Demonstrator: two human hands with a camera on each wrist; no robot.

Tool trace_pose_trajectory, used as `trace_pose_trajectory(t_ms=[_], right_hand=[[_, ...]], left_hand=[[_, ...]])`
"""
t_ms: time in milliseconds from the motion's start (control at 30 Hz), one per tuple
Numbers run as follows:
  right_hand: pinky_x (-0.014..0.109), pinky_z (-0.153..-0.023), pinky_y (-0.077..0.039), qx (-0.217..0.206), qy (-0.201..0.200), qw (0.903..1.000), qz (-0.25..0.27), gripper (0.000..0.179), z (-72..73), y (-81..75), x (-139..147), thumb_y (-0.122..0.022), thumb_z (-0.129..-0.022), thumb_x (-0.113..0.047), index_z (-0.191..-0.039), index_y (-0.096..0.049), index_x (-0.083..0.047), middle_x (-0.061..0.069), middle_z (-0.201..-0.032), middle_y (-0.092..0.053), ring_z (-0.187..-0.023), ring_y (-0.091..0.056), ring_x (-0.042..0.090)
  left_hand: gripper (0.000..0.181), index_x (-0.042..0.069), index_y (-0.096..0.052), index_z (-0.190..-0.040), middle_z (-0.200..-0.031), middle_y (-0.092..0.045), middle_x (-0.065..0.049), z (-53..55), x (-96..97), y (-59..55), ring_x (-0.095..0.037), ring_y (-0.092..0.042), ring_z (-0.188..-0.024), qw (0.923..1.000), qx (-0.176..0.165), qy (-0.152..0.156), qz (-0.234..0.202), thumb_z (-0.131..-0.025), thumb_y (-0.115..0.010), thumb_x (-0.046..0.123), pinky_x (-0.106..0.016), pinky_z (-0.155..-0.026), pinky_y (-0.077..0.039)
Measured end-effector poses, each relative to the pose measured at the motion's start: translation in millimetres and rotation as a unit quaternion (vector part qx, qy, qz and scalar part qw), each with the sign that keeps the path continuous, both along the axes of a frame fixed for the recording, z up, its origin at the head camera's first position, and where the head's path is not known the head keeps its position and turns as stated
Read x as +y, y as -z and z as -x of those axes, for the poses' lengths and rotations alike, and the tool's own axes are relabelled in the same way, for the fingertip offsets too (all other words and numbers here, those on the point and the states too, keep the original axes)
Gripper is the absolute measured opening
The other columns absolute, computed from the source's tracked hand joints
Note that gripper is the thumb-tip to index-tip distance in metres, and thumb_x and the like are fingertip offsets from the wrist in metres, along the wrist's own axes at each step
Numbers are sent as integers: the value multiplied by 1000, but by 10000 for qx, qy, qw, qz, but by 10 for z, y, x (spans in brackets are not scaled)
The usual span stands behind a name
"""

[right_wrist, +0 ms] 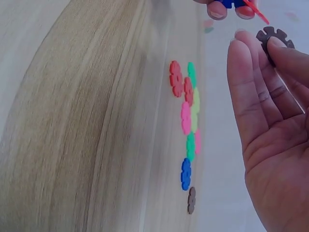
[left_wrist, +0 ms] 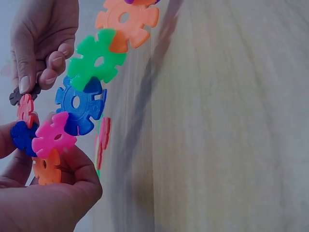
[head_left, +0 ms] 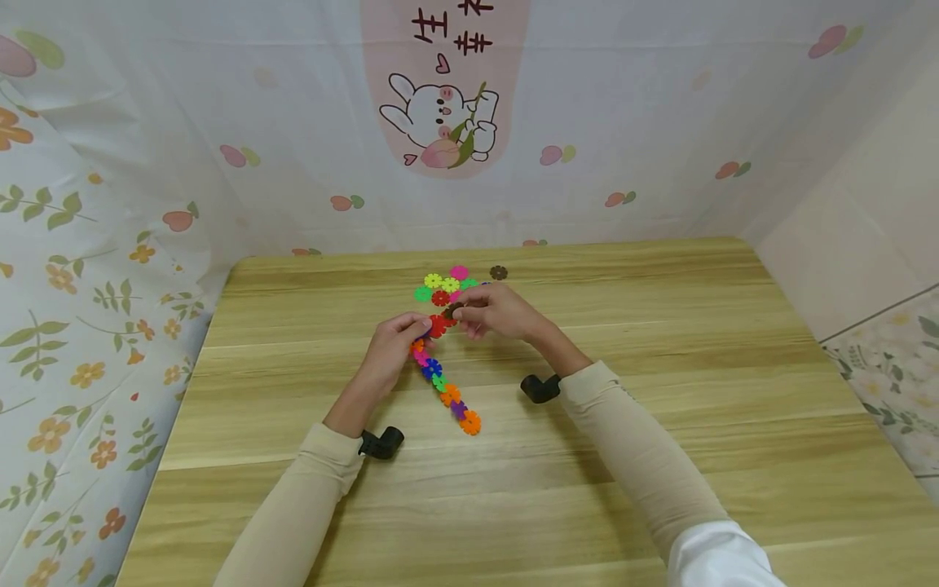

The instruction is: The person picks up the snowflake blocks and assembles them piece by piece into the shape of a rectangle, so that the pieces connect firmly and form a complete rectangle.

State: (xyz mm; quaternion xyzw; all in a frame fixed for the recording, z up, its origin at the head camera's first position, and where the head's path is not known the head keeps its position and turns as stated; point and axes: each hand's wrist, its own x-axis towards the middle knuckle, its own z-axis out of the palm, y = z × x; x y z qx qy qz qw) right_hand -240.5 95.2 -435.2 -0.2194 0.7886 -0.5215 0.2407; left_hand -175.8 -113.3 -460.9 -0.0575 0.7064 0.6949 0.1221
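Observation:
My left hand grips a chain of interlocked flower-shaped plastic discs, with its thumb and fingers around a blue disc and an orange disc. From there the chain runs through a pink disc, a blue disc and a green disc to an orange end disc. At the other end is a red disc. My right hand pinches a dark brown disc beside that red one. Whether the two are joined, I cannot tell.
Several loose discs lie behind the hands on the wooden table, including a yellow disc, a red disc, a blue disc and a brown disc. A printed white cloth hangs along the table's back edge.

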Motion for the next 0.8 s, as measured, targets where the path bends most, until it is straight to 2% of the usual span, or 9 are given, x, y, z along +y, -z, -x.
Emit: trace_pose_trajectory(t_ms=[133, 267, 467, 667, 800], right_hand=[[52, -74, -57, -86, 10, 9999, 88, 20, -7, -1, -7, -60, -98, -17, -102, -68, 1, 29, -88, -65, -71, -66, 32], [49, -75, -58, -106, -13, 9998, 174, 18, -10, -2, -7, -59, -98, -16, -101, -69, -2, 31, -93, -65, -76, -67, 36], [43, -75, -59, 115, -95, 9999, 80, 20, -18, 10, -15, -61, -97, -15, -106, -72, -1, 26, -93, -69, -77, -69, 33], [43, -74, -59, 441, -142, 9989, -73, 19, -49, -10, -78, -60, -97, -12, -105, -73, 0, 22, -90, -70, -79, -69, 36], [43, -73, -59, 665, -194, 9975, -162, 18, -75, -30, -125, -60, -97, -9, -103, -73, 1, 22, -89, -70, -78, -69, 38]], left_hand=[[26, 2, -66, -103, -93, -64, -17, 3, 10, -11, -23, -61, -84, 10000, -41, -35, 18, -99, -58, 26, -26, -75, -46], [24, 2, -66, -102, -85, -63, -10, 4, 19, -16, -20, -59, -81, 10000, -56, -26, 27, -99, -57, 25, -26, -74, -45], [24, 1, -64, -101, -91, -63, -14, 6, 28, -10, -20, -58, -80, 10000, -5, 53, -36, -100, -54, 22, -26, -77, -47], [20, -1, -62, -103, -91, -60, -5, -11, 34, -25, -17, -58, -75, 9977, -223, -126, -624, -101, -52, 16, -21, -68, -48], [19, -2, -60, -103, -91, -59, -5, -22, 44, -46, -18, -57, -75, 9953, -288, -239, -894, -102, -50, 13, -21, -68, -49]])
